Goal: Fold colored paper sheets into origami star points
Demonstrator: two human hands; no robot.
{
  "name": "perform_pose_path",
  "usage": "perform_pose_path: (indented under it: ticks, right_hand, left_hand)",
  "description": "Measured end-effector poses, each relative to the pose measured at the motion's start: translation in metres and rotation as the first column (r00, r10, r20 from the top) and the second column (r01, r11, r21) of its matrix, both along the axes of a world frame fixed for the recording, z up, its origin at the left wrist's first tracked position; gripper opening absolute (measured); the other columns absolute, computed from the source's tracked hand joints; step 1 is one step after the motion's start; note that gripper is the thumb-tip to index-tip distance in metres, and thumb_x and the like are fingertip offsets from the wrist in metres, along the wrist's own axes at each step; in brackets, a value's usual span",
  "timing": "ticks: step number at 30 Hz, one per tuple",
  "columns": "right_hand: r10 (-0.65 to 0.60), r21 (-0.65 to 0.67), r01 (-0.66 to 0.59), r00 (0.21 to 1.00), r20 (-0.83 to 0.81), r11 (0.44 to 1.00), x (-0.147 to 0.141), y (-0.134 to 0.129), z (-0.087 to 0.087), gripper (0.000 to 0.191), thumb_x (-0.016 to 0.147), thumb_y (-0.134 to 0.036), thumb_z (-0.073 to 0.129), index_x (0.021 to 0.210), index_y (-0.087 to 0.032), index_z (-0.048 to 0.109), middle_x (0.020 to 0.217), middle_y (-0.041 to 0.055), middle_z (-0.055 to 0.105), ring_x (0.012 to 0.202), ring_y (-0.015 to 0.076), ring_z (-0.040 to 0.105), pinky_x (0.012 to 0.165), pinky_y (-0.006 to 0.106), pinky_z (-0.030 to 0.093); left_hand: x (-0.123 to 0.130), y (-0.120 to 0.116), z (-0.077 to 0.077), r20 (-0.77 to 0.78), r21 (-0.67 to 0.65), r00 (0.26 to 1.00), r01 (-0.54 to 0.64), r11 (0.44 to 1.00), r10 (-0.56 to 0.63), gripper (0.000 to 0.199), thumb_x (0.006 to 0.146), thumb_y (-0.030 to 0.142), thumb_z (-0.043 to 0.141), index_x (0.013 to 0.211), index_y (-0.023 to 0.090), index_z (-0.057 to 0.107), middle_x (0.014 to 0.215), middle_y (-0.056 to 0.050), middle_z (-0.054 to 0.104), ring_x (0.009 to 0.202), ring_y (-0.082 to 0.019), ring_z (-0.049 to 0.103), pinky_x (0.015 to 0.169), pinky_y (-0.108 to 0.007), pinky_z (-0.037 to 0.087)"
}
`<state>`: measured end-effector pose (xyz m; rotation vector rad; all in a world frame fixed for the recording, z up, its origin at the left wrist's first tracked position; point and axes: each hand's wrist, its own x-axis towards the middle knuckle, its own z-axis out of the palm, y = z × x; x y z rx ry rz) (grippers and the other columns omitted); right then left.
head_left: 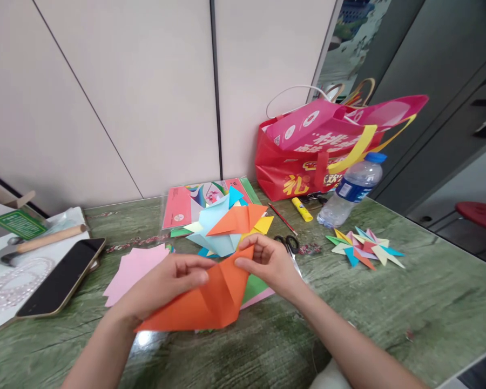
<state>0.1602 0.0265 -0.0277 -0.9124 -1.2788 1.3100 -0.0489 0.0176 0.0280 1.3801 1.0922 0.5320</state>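
An orange sheet of paper (204,305), partly folded with creases across it, is held up above the table between both hands. My left hand (172,278) grips its upper left edge, thumb on the near side and fingers behind. With thumb and fingers, my right hand (267,265) pinches the upper right corner. Just behind are folded paper pieces in light blue (214,224) and orange (238,220), piled together. Pink sheets (135,267) lie left of the paper, and a green sheet (255,289) shows under it. Black-handled scissors (292,246) rest near my right hand.
A phone (62,278), a hammer (44,243) and beads (20,283) are at the left. A red bag (291,167), water bottle (352,189), yellow glue stick (302,209) and red pencil (282,218) stand or lie behind. Multicoloured paper stars (364,247) lie at the right.
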Motion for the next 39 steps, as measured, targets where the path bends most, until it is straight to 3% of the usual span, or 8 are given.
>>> perform_pose_path:
  ticks: [2,7,10,15,20,25,32,39]
  right_hand:
    - [0.030,-0.015,-0.030,1.000,-0.006,0.999,0.001,0.000,0.000,0.034,0.062,-0.024,0.073,0.091,-0.021,0.055,0.063,-0.0061,0.056,0.056,0.0091,0.053,0.052,0.021,0.042]
    - [0.078,-0.053,-0.082,0.995,-0.059,0.995,0.003,-0.001,0.003,0.054,0.061,-0.024,0.074,0.108,-0.022,0.048,0.073,-0.0024,0.065,0.064,0.0134,0.062,0.060,0.026,0.048]
    - [0.050,-0.066,-0.057,0.995,-0.092,0.996,0.003,0.001,0.004,0.054,0.058,-0.026,0.076,0.106,-0.021,0.051,0.074,-0.0016,0.067,0.066,0.0147,0.063,0.063,0.027,0.049]
    - [-0.044,-0.100,0.034,0.993,-0.108,0.994,0.004,0.004,0.002,0.050,0.053,-0.026,0.079,0.097,-0.019,0.056,0.067,-0.0027,0.066,0.061,0.0144,0.062,0.061,0.028,0.048]
    - [-0.081,-0.038,0.077,0.991,-0.106,0.996,0.003,0.001,0.001,0.046,0.053,-0.026,0.080,0.095,-0.020,0.060,0.070,-0.0003,0.069,0.063,0.0152,0.062,0.061,0.029,0.049]
    - [-0.086,-0.113,0.066,0.980,-0.179,0.991,0.004,0.004,0.000,0.029,0.057,-0.031,0.077,0.081,-0.019,0.067,0.074,0.0018,0.070,0.066,0.0153,0.064,0.064,0.029,0.050]
    - [-0.089,-0.122,0.065,0.975,-0.201,0.990,0.006,0.006,-0.001,0.023,0.055,-0.024,0.080,0.074,-0.019,0.068,0.063,-0.0027,0.066,0.057,0.0094,0.058,0.059,0.022,0.047]
    - [0.138,-0.128,-0.159,0.977,-0.161,0.979,0.006,0.001,0.003,0.025,0.061,-0.026,0.076,0.082,-0.018,0.067,0.078,0.0008,0.070,0.071,0.0140,0.064,0.068,0.026,0.049]
  left_hand:
    - [0.008,-0.006,0.004,-0.053,0.010,0.991,0.121,0.993,-0.121,0.017,0.075,0.032,0.061,0.084,0.023,0.072,0.076,-0.004,0.072,0.069,-0.020,0.064,0.059,-0.024,0.045]
    - [0.023,-0.010,0.003,-0.171,0.137,0.981,0.120,0.983,-0.095,0.020,0.076,0.032,0.056,0.068,0.018,0.067,0.058,0.001,0.058,0.054,-0.014,0.050,0.051,-0.022,0.034]
    - [0.029,-0.009,-0.005,-0.263,0.208,0.963,0.115,0.971,-0.058,0.029,0.079,0.037,0.050,0.062,0.016,0.060,0.055,0.004,0.045,0.052,-0.011,0.039,0.048,-0.022,0.027]
    - [0.041,-0.010,-0.015,-0.210,0.244,0.977,0.097,0.965,-0.046,0.031,0.081,0.039,0.043,0.062,0.016,0.049,0.060,0.004,0.037,0.056,-0.011,0.035,0.051,-0.023,0.026]
    - [0.047,-0.011,-0.019,-0.244,0.310,0.968,0.019,0.951,0.060,0.036,0.080,0.042,0.043,0.053,0.020,0.033,0.056,0.006,0.023,0.052,-0.010,0.024,0.049,-0.024,0.019]
    - [0.047,-0.011,-0.021,-0.275,0.312,0.957,-0.002,0.950,0.093,0.036,0.080,0.042,0.041,0.053,0.019,0.035,0.056,0.005,0.023,0.052,-0.010,0.025,0.049,-0.025,0.018]
    - [0.050,-0.014,-0.024,-0.275,0.299,0.961,0.047,0.953,0.039,0.036,0.081,0.040,0.040,0.052,0.020,0.029,0.055,0.006,0.021,0.050,-0.009,0.022,0.047,-0.025,0.016]
    - [0.049,-0.015,-0.021,-0.285,0.328,0.956,0.035,0.944,0.063,0.035,0.080,0.038,0.040,0.052,0.021,0.027,0.054,0.006,0.020,0.050,-0.009,0.020,0.047,-0.025,0.016]
